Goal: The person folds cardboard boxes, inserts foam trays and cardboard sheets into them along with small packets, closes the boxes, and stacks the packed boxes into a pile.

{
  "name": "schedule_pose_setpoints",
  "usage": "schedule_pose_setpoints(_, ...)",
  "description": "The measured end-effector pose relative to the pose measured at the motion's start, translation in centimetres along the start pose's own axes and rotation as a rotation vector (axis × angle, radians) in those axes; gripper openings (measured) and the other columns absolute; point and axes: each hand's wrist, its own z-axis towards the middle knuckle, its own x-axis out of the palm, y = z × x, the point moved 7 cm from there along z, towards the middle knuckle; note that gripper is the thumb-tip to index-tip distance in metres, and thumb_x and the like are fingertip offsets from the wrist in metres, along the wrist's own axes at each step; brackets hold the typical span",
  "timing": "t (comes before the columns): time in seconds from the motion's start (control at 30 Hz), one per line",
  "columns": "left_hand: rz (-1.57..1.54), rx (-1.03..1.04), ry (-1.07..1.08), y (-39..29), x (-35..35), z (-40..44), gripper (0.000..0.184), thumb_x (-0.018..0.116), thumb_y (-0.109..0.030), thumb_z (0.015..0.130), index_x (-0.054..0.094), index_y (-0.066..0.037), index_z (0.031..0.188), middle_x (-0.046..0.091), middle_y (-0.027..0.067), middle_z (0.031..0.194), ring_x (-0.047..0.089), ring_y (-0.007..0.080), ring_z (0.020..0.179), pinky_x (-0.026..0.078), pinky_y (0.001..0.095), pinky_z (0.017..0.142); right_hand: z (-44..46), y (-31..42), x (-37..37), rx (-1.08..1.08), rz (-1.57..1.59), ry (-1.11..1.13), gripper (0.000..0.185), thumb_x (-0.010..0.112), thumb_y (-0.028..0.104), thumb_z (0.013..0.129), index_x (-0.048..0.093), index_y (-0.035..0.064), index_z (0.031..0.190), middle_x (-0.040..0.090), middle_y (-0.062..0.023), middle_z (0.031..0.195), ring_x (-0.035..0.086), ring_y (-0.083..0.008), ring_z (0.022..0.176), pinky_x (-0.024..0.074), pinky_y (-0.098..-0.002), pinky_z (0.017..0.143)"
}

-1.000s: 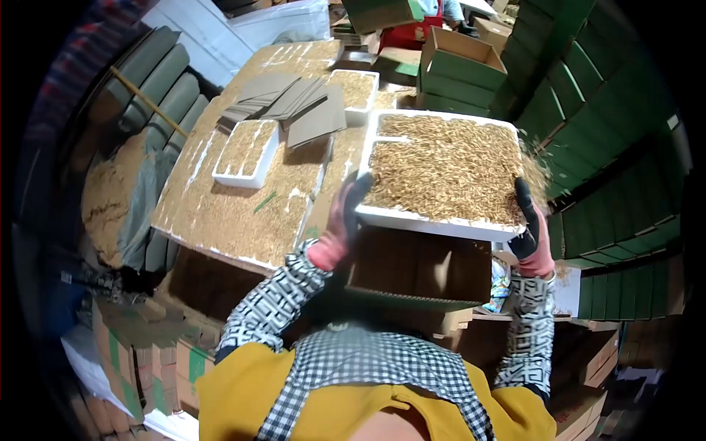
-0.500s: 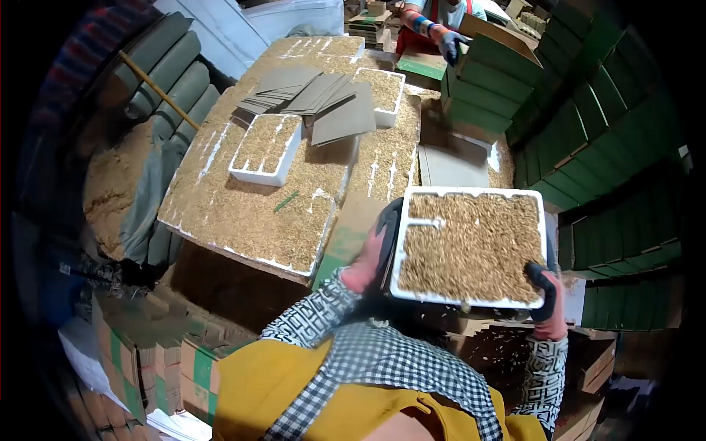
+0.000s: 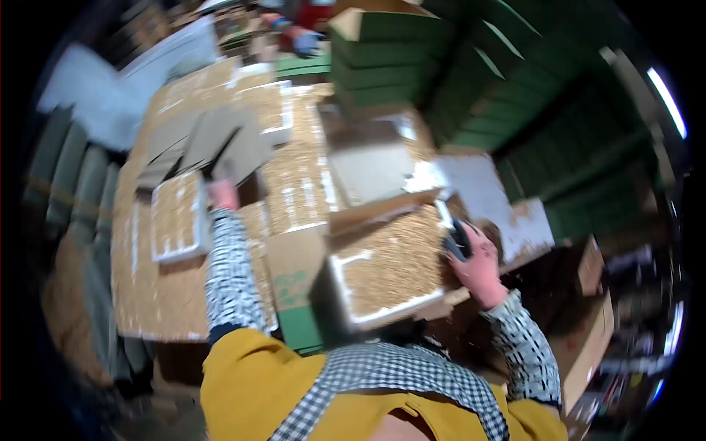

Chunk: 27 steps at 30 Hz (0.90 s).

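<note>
The left hand [image 3: 224,194], gloved, reaches to the grey sheets [image 3: 237,158] fanned beside the small tray [image 3: 174,217]. The right hand [image 3: 474,263], also gloved, has its fingers bent at the right edge of the big tray [image 3: 393,266]. The frame is blurred, so I cannot tell whether either hand grips.

The big tray lies within the cardboard box [image 3: 382,211], near the apron [image 3: 397,366], full of straw-coloured bits [image 3: 386,279]. Printed cardboard [image 3: 296,257] lies just left of the box; beyond the box is a flat grey board [image 3: 373,170]. The far tray [image 3: 271,110] sits beyond the sheets' right side. Farther off are a tall green box [image 3: 382,62] and another person's hand [image 3: 305,42]. Grey rolls [image 3: 70,173] line the left side.
</note>
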Motion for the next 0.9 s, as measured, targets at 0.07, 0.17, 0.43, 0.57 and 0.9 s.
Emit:
schedule_pose_setpoints(0.07,-0.228,-0.357,-0.015,-0.6,-5.4,-3.7,0.045,0.069,-0.035,0.083,0.066,0.006,0.101,0.066,0.0122,0.082,0.061,0.0297,0.073,0.049,0.0382,0.075,-0.8,0.1,-2.1,-0.255,0.061,-0.213,0.053,0.073,0.011,0.072,0.054,0.0025,0.122,0.056,-0.0216,0.119,0.054,-0.0379,0.109,0.0434,-0.0424,0.094)
schedule_pose_setpoints(0.17,-0.947,-0.421,0.210,0.3,-5.2,-6.9,0.044,0.080,-0.027,0.075,0.066,0.006,0.100,0.068,0.0098,0.090,0.062,0.0200,0.071,0.051,0.0325,0.057,-1.1,-4.3,-7.6,-0.082,0.340,-0.451,0.045,0.068,0.009,0.076,0.058,0.0017,0.119,0.063,-0.0181,0.113,0.062,-0.0284,0.102,0.0480,-0.0354,0.088)
schedule_pose_setpoints(0.43,-0.414,0.007,0.147,3.2,-16.7,-14.1,0.040,0.060,-0.016,0.089,0.052,0.003,0.123,0.062,0.0176,0.116,0.063,0.0244,0.096,0.049,0.0356,0.082,-1.2,-27.2,4.4,0.332,-0.133,0.169,0.079,0.072,0.045,0.073,0.041,0.0089,0.137,0.061,-0.0187,0.118,0.059,-0.0355,0.106,0.0468,-0.0413,0.091)
schedule_pose_setpoints(0.57,-0.392,0.118,0.131,-6.2,-24.1,-19.1,0.041,0.060,-0.012,0.089,0.052,0.006,0.125,0.061,0.0174,0.117,0.060,0.0239,0.106,0.046,0.0333,0.091,0.8,-26.8,7.4,0.269,-0.214,0.390,0.058,0.069,0.039,0.075,0.057,0.0112,0.124,0.062,-0.0164,0.112,0.057,-0.0316,0.108,0.0458,-0.0382,0.092)
schedule_pose_setpoints(0.9,-0.478,-0.019,0.011,-11.4,-30.8,-28.9,0.045,0.060,-0.008,0.090,0.045,0.006,0.131,0.054,0.0152,0.127,0.053,0.0208,0.114,0.043,0.0324,0.097,-2.9,-27.5,3.1,0.000,-0.121,0.220,0.042,0.062,0.025,0.082,0.057,0.0038,0.117,0.061,-0.0147,0.109,0.060,-0.0327,0.096,0.0480,-0.0410,0.084)
